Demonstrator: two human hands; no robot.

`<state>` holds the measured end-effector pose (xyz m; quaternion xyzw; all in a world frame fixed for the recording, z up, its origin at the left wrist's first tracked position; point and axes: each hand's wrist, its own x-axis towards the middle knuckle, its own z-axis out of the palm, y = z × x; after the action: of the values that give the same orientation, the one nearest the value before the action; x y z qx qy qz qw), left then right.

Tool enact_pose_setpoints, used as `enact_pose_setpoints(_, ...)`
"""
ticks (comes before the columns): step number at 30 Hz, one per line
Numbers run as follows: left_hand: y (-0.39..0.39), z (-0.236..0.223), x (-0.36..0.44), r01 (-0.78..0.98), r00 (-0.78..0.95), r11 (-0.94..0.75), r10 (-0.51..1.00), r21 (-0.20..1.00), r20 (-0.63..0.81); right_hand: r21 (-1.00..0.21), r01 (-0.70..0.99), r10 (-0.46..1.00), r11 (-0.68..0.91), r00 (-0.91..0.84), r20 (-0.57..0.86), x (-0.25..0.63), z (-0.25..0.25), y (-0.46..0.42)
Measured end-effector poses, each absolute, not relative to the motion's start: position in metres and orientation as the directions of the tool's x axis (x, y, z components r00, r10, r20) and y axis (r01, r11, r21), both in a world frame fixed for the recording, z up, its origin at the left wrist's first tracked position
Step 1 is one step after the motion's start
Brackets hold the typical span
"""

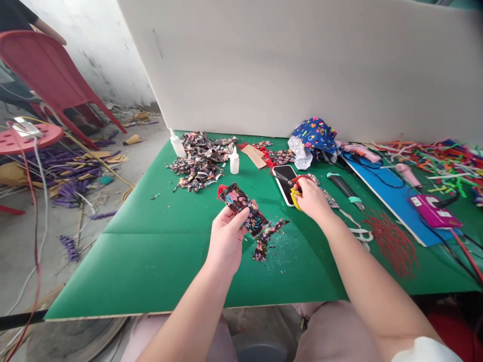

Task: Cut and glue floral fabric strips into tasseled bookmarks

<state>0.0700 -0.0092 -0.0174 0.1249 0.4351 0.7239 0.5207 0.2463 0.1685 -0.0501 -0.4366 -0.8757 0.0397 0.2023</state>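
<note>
Floral fabric pc. [241,206] w/ red end is pinched betw. L hand [227,236] thumb & fingers; scissors [295,185] are gripped in R hand [312,200] over phone [283,185] on green table [158,261].

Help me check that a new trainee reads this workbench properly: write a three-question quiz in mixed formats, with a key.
1. What is in the right hand?
A) a paintbrush
B) scissors with one red and one yellow handle
C) a hammer

2. True or false: the left hand holds a dark floral fabric piece.

3. Fill in the colour: the utility knife lies between the smartphone and the ____ board.

Key: 1. B; 2. true; 3. blue
</note>
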Motion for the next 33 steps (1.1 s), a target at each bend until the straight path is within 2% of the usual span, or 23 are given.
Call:
enact_pose_setpoints(7, -0.006, -0.018, 0.072, -0.649, -0.451, -0.087, 0.844, 0.756, -0.29, -0.324, 0.754, 0.812, 0.571, -0.46, 0.359, 0.244, -0.035, 0.145)
enact_pose_setpoints(10, -0.005, -0.018, 0.071, -0.666, -0.464, -0.115, 0.838, 0.737, -0.288, -0.38, 0.716, 0.81, 0.586, -0.493, 0.319, 0.243, -0.022, 0.116)
enact_pose_setpoints(13, -0.005, -0.018, 0.071, -0.67, -0.456, -0.096, 0.835, 0.736, -0.307, -0.508, 0.654, 0.822, 0.56, -0.512, 0.248, 0.247, -0.017, 0.1)
enact_pose_setpoints(16, -0.005, -0.018, 0.071, -0.674, -0.437, -0.064, 0.838, 0.736, -0.327, -0.66, 0.604, 0.883, 0.447, -0.417, 0.216, 0.257, -0.02, 0.105)
enact_pose_setpoints(21, -0.004, -0.02, 0.074, -0.656, -0.454, -0.054, 0.825, 0.753, -0.337, -0.733, 0.565, 0.909, 0.378, -0.378, 0.178, 0.267, -0.025, 0.111)
enact_pose_setpoints(23, -0.004, -0.02, 0.075, -0.658, -0.455, -0.038, 0.816, 0.752, -0.358, -0.689, 0.593, 0.885, 0.417, -0.438, 0.158, 0.266, -0.022, 0.102)
enact_pose_setpoints(24, -0.004, -0.02, 0.076, -0.658, -0.453, -0.027, 0.813, 0.753, -0.366, -0.618, 0.629, 0.86, 0.471, -0.482, 0.165, 0.264, -0.019, 0.096)
enact_pose_setpoints(26, -0.005, -0.019, 0.078, -0.644, -0.449, -0.011, 0.815, 0.765, -0.366, -0.391, 0.685, 0.785, 0.615, -0.579, 0.22, 0.262, -0.012, 0.084)
enact_pose_setpoints(28, -0.006, -0.017, 0.079, -0.622, -0.447, -0.006, 0.824, 0.783, -0.348, -0.161, 0.672, 0.687, 0.723, -0.672, 0.277, 0.262, -0.007, 0.075)
enact_pose_setpoints(29, -0.007, -0.017, 0.079, -0.612, -0.447, -0.007, 0.828, 0.791, -0.338, -0.083, 0.652, 0.644, 0.754, -0.707, 0.291, 0.262, -0.004, 0.073)
enact_pose_setpoints(31, -0.008, -0.016, 0.08, -0.594, -0.456, -0.018, 0.831, 0.805, -0.318, -0.001, 0.621, 0.595, 0.784, -0.75, 0.288, 0.263, -0.002, 0.07)
enact_pose_setpoints(33, -0.009, -0.016, 0.081, -0.568, -0.476, -0.034, 0.829, 0.822, -0.295, 0.029, 0.617, 0.583, 0.787, -0.757, 0.295, 0.264, -0.001, 0.07)
